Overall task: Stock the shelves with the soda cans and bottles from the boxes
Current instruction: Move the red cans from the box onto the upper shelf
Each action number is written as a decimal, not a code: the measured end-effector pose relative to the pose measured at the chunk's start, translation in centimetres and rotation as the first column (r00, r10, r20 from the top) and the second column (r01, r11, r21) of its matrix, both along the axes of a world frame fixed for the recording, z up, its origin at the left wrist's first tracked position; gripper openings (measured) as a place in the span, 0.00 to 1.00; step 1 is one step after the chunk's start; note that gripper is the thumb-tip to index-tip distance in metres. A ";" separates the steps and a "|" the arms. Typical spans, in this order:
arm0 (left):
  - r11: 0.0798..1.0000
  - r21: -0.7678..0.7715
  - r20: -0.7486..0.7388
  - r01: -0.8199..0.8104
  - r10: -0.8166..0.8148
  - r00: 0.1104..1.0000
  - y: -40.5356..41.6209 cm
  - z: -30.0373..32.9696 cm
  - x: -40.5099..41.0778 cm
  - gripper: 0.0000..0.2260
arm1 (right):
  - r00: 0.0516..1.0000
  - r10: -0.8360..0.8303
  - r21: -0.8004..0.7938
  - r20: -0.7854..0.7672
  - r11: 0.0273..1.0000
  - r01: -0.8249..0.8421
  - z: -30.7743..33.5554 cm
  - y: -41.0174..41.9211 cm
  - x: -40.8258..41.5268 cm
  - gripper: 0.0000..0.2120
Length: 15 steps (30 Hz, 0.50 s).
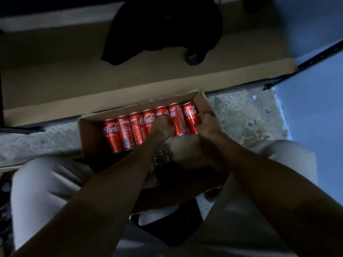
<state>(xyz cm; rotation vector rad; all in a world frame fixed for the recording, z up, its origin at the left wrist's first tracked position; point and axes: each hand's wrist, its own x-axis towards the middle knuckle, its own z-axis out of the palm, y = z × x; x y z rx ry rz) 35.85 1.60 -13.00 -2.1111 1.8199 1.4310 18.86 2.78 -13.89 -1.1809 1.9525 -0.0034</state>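
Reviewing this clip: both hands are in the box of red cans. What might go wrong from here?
1. The left hand and right hand seem to clamp several red cans between them; lifted that way, a middle can may slip out.
2. The remaining cans lie loose on their sides in the cardboard box and may roll.
3. Dim lighting makes the grip hard to judge.

head view | looks steeply down, forward | close over box point(89, 138) between knees
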 end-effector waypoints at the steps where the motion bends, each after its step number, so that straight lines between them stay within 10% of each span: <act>1: 1.000 0.009 -0.009 -0.009 0.009 1.000 -0.3 -0.9 -0.6 0.16 | 1.000 -0.018 0.012 0.006 1.000 0.018 -1.1 -0.2 -0.1 0.21; 15: 0.921 0.125 0.008 -0.369 0.371 0.929 -3.0 -7.3 -5.2 0.20 | 0.960 -0.281 -0.075 -0.018 0.957 0.279 -8.3 -0.6 2.2 0.31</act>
